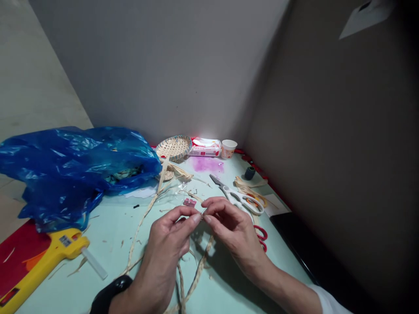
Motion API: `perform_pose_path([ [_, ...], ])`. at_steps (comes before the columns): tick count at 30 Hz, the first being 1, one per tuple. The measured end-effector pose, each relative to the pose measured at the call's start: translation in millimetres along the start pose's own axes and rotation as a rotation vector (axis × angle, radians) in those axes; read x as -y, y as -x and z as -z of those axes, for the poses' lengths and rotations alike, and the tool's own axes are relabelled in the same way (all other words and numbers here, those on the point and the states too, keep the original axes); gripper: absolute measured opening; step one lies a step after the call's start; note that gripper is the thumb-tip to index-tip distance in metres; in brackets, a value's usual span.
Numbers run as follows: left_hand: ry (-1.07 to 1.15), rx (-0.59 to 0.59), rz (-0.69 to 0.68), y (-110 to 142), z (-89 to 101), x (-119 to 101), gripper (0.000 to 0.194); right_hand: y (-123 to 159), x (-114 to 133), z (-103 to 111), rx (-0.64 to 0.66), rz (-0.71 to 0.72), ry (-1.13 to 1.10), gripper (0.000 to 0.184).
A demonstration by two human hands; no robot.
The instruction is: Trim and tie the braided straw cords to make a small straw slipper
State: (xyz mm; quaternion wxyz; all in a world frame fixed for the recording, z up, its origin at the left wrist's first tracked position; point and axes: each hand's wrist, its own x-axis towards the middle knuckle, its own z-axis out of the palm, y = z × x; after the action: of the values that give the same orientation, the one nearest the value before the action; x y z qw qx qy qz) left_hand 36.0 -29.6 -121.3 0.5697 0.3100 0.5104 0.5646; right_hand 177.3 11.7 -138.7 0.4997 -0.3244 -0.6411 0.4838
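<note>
Over the table, my left hand (172, 246) and my right hand (234, 233) meet fingertip to fingertip. Both are closed in a pinch around something tiny and thin, too small to name. Below them hangs or lies a braided straw cord (197, 275), its upper end hidden behind my hands. A longer strand of the same pale straw (141, 222) runs up the left side. Just behind my fingertips is a small pink object (190, 202). White-handled scissors (240, 198) lie beyond my right hand, and red scissor handles (262, 233) show beside its wrist.
A blue plastic bag (75, 161) bulges at the left above a yellow glue gun (42, 268). At the back stand a woven basket (175, 147), a tissue pack (206, 148) and a paper cup (228, 149). A dark thread spool (249, 172) sits at right, near a black object (304, 244).
</note>
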Motion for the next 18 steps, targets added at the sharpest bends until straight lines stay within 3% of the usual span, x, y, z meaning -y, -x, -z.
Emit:
perform_pose_path([
  [10, 0.083, 0.108, -0.037, -1.5, -1.0, -1.9, 0.017, -2.3, -1.4, -0.8, -0.007, -0.06, -0.075, 0.007],
  [18, 0.05, 0.088, -0.088, -11.3, 2.2, -1.1, 0.017, -0.3, -2.2, -0.6, -0.005, -0.069, -0.038, 0.004],
])
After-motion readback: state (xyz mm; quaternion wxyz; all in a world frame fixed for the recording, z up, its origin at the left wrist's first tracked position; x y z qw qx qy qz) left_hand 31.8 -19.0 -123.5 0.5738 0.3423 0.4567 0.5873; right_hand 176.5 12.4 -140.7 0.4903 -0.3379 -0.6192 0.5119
